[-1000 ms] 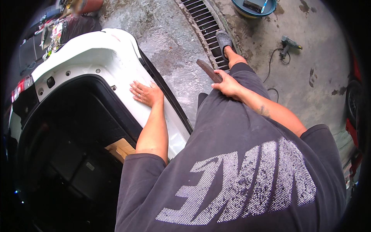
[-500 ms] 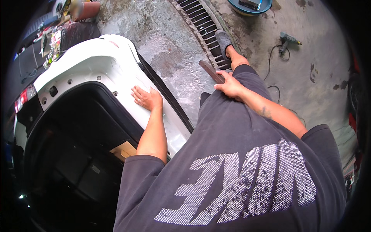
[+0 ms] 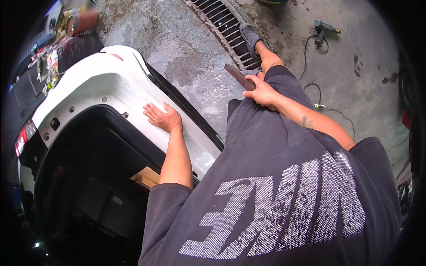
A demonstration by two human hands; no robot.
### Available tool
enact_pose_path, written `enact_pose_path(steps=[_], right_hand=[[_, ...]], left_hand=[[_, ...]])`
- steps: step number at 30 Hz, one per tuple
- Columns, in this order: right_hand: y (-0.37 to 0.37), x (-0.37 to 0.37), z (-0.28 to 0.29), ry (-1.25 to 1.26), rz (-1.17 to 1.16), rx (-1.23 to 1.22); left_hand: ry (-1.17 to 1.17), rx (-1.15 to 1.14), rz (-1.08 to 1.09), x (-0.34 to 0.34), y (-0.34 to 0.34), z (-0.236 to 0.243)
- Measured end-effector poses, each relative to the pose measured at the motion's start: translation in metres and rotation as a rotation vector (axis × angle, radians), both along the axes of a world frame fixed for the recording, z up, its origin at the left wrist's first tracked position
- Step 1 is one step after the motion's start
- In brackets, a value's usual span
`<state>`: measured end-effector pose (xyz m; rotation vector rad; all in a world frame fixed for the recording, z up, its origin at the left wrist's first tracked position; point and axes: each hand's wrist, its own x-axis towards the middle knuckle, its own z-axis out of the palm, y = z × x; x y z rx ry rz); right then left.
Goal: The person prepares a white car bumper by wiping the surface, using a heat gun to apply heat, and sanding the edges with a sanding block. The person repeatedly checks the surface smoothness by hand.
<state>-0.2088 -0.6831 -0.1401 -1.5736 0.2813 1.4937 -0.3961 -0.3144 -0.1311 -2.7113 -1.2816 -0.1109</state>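
Observation:
My left hand (image 3: 165, 119) lies flat on the white painted edge of a car body (image 3: 128, 82), fingers stretched out and thumb apart. The panel borders the dark open luggage space (image 3: 88, 177) of the car. Held low in front of my right thigh, my right hand (image 3: 264, 94) is closed around one end of a long, flat, dark brown block (image 3: 238, 75). Its far end points up and left, away from the car panel. Part of the block is hidden under my fingers.
A metal drain grate (image 3: 222, 21) runs across the concrete beyond the car. To the right lies a grey-green corded power tool (image 3: 326, 28). A red tub (image 3: 84, 22) and black plastic bag (image 3: 82, 45) stand far left. A cardboard piece (image 3: 146, 177) sits in the luggage space.
The view has shifted slightly, so the basin at the top is nearly out of sight. My left thumb has spread farther from the fingers on the panel. My right hand keeps its hold.

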Motion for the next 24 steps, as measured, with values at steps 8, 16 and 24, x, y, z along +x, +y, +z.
enact_pose_path(steps=[8,16,24], right_hand=[[0.003,-0.005,0.007,-0.074,0.042,0.061],[-0.002,-0.009,0.015,0.018,0.051,0.073],[-0.011,-0.011,0.006,0.027,0.0,0.075]], left_hand=[[-0.008,-0.004,0.004,0.019,0.014,0.016],[0.099,0.01,0.054,0.112,0.108,0.046],[0.347,-0.147,0.072,0.107,0.094,0.053]])
